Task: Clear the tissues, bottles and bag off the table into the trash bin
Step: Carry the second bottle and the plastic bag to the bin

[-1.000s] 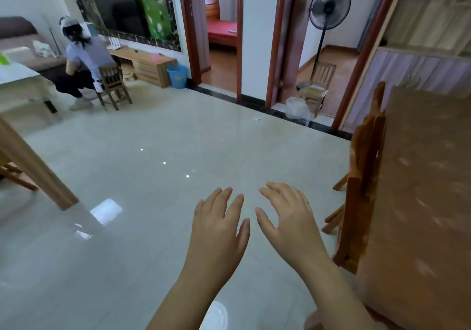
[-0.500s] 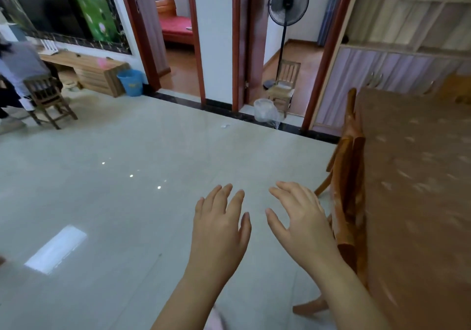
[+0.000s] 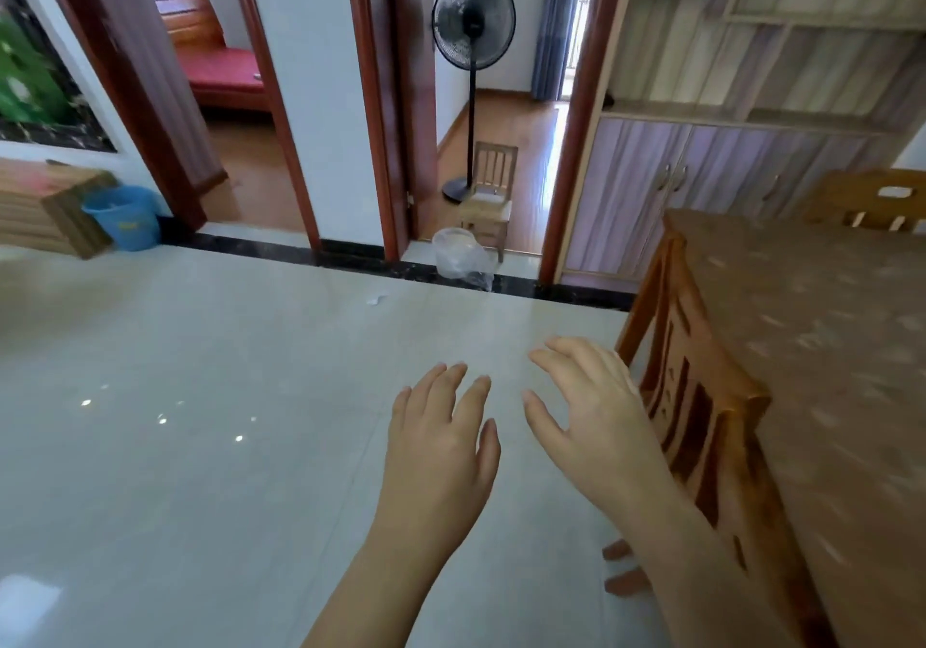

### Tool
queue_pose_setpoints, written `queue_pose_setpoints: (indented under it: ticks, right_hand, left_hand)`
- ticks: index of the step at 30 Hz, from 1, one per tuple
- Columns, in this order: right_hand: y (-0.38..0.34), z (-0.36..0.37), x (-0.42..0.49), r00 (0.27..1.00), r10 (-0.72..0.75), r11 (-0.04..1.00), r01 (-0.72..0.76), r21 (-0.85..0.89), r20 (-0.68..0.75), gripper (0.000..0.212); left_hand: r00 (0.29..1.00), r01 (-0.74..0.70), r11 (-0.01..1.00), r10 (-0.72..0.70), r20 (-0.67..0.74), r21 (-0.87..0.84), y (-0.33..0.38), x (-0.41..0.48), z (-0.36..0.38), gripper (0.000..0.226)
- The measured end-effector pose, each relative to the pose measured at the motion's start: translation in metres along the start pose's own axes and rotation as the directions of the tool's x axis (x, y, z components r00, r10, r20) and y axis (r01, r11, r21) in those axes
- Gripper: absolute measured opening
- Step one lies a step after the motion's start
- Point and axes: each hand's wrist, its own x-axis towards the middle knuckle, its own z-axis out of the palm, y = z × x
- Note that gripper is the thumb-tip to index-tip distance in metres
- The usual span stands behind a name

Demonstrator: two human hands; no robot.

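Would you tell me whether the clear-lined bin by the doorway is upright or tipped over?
Upright: the bin stands on its base, its round rim facing up.

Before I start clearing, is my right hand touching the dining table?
Apart. The head view shows the right hand held out short of the table, with the wooden chair standing between them along the table's near edge.

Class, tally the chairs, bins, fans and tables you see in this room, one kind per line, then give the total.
Chairs: 3 (small chair, chair at the table, far chair)
Bins: 2 (blue bin, clear-lined bin)
Fans: 1 (fan)
Tables: 1 (table)
Total: 7
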Motion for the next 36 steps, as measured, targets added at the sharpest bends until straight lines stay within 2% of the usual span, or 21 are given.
queue_pose_setpoints:
  ticks: [6,12,20,24,28,36]
  right_hand:
    - [0.031,0.051,0.066,0.999,0.03,0.999,-0.031,-0.032,-0.031,0.045]
    - [0.095,0.09,0.13,0.993,0.095,0.994,-0.099,-0.054,-0.075,0.044]
    - [0.195,0.119,0.261,0.982,0.146,0.986,-0.154,-0.061,-0.119,0.049]
    - [0.246,0.13,0.316,0.981,0.132,0.985,-0.146,-0.089,-0.143,0.063]
    - [0.285,0.142,0.359,0.97,0.193,0.97,-0.211,-0.123,-0.146,0.054]
    - [0.372,0.177,0.439,0.961,0.25,0.953,-0.266,-0.149,-0.118,0.053]
  left_hand:
    - [0.998,0.012,0.999,-0.009,0.058,-0.042,-0.049,0.065,0.053,0.038]
    - [0.991,-0.089,0.994,0.095,0.096,-0.062,-0.072,0.152,0.117,0.037]
    - [0.978,-0.189,0.982,0.189,0.085,-0.012,-0.072,0.31,0.212,0.036]
    - [0.98,-0.187,0.982,0.188,0.07,-0.017,-0.067,0.382,0.25,0.037]
    - [0.976,-0.19,0.981,0.192,0.103,-0.027,-0.073,0.426,0.287,0.038]
    - [0.955,-0.236,0.961,0.256,0.148,-0.145,-0.085,0.52,0.389,0.039]
